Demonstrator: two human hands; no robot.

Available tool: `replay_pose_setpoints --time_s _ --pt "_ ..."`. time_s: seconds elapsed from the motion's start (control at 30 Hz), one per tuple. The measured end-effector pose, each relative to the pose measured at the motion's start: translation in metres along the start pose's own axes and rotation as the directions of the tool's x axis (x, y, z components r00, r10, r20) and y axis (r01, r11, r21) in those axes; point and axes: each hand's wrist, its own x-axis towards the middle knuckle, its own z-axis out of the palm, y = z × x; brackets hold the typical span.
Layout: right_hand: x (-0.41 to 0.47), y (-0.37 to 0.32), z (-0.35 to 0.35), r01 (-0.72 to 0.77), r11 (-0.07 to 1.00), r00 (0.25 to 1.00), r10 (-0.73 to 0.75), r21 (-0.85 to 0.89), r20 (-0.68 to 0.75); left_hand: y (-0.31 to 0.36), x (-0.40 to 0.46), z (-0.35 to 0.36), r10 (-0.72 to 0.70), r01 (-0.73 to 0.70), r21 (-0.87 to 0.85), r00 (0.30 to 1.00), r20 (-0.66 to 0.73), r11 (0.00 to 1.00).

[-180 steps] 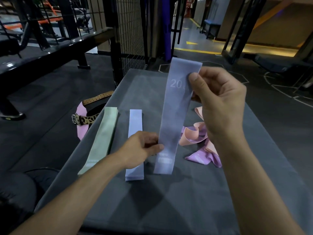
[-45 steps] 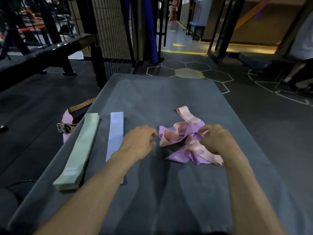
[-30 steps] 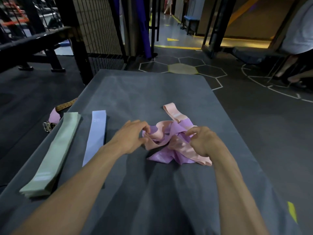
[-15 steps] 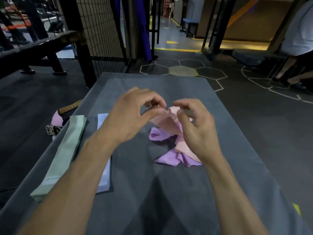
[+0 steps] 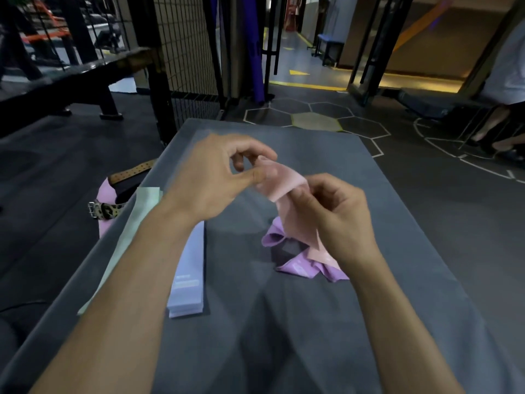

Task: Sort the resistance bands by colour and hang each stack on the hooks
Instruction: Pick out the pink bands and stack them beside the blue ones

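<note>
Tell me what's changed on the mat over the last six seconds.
The blue band held up earlier now lies on the blue stack. Both hands went to the tangled pile and lifted a pink band out of it: the left hand pinches its top end, the right hand grips it lower down. The green stack and purple bands stayed put.

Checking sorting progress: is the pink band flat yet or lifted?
Lifted: both the left hand and right hand pinch the pink band above the table.
</note>
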Motion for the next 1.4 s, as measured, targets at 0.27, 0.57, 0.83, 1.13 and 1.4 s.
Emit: replay_pose_setpoints --time_s 0.27,0.57,0.83,1.13,1.4 --pt "0.005 0.040 -0.026 -0.252 0.725 0.939 0.342 -0.641 0.018 0.002 -0.002 0.007 0.004 -0.004 -0.051 1.000 -0.002 0.999" --pt "0.003 0.078 -0.026 -0.260 0.403 0.809 0.587 -0.877 0.030 0.010 -0.001 0.006 0.070 -0.072 0.001 0.958 -0.278 0.997" --pt "0.006 0.086 -0.023 -0.126 0.310 0.884 0.465 -0.942 0.035 0.014 0.003 0.010 0.056 -0.119 -0.216 0.960 -0.276 0.969" --pt "0.011 0.108 -0.015 -0.056 0.368 0.931 0.355 -0.928 0.085 0.011 0.005 0.010 0.028 -0.142 -0.287 0.929 -0.368 0.947" --pt "0.016 0.035 -0.059 -0.271 0.817 0.888 0.007 -0.509 -0.460 0.011 0.006 0.009 0.004 -0.126 -0.322 0.935 -0.355 0.938"
